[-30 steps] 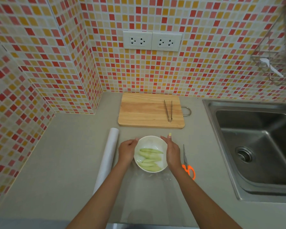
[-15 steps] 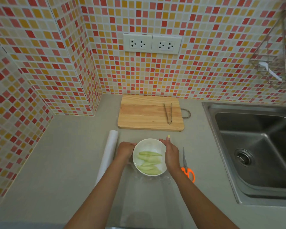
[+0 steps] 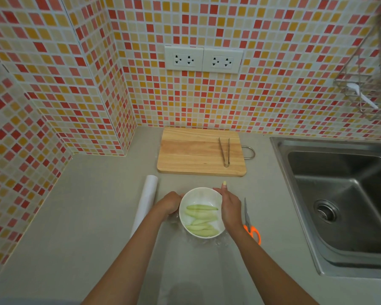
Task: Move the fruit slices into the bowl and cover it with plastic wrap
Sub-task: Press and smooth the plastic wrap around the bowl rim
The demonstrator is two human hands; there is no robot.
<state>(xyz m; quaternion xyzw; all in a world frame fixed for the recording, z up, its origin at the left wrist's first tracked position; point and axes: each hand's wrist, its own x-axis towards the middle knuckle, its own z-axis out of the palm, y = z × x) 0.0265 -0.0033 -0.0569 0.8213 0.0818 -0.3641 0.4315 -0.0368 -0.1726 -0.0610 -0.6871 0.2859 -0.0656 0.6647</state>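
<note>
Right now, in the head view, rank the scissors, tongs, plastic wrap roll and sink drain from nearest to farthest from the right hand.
From the right hand:
1. Scissors, just right of the hand on the counter.
2. Tongs, ahead on the cutting board's right side.
3. Plastic wrap roll, left, past the bowl and the left hand.
4. Sink drain, right, in the basin.
Roll and drain are close to call.

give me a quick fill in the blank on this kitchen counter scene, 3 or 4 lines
1. The fruit slices lie inside the white ____.
2. The metal tongs rest on the wooden ____.
3. The scissors beside the right hand have ____ handles.
4. The plastic wrap roll lies on the side of the ____ hand.

Missing words: bowl; cutting board; orange; left
</note>
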